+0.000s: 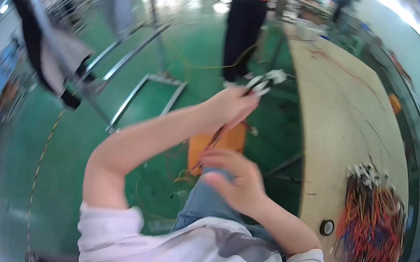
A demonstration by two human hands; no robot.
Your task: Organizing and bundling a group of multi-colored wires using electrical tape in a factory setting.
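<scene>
My left hand [232, 105] is stretched forward and closed around a wire harness. The harness's white plastic connectors [266, 83] stick out beyond my fingers. Dark and red wires [215, 138] hang from that fist down toward my lap. Lower and nearer to me is my right hand [238, 181], a little blurred, its thumb and fingers apart. Its fingertips are beside the hanging wires; whether they touch them I cannot tell. The loose wire ends [185, 176] show past those fingertips, over an orange surface [230, 139] just beyond my knees.
A long wooden table [337, 110] runs along my right. On it lie a thick pile of colored wire harnesses [372, 226] and a black tape roll [326, 227]. Metal frames [146, 91] stand on the green floor at left. A person [246, 24] stands ahead.
</scene>
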